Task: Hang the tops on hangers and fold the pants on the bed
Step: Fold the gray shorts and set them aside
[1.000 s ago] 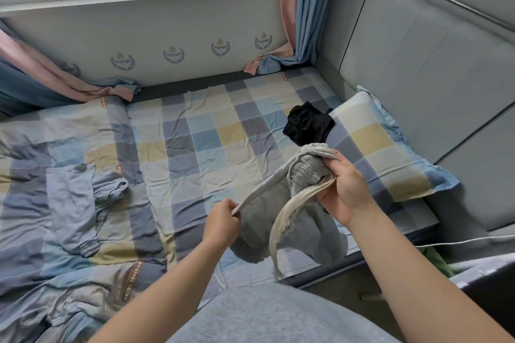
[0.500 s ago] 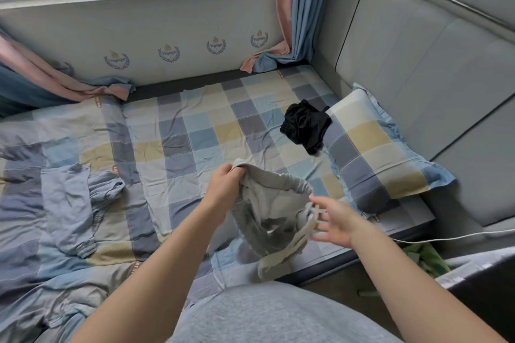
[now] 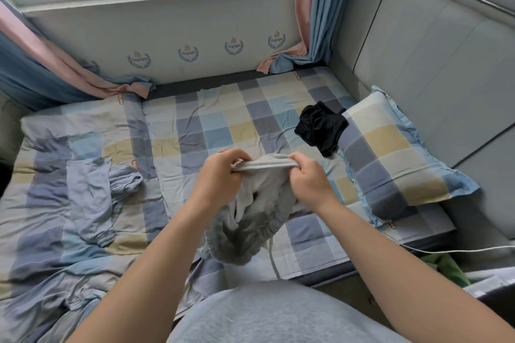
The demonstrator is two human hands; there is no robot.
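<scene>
Checked bedding covered the bed, where the left hand and right hand each gripped the grey pants by the waistband, unfolded, with a blue garment left and a black garment far right untouched.

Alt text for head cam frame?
The left hand and right hand grip the edge of a bunched grey drawstring garment above a checked bed sheet. A black garment lies against a checked pillow on the right; a blue-grey garment lies on the left.
</scene>
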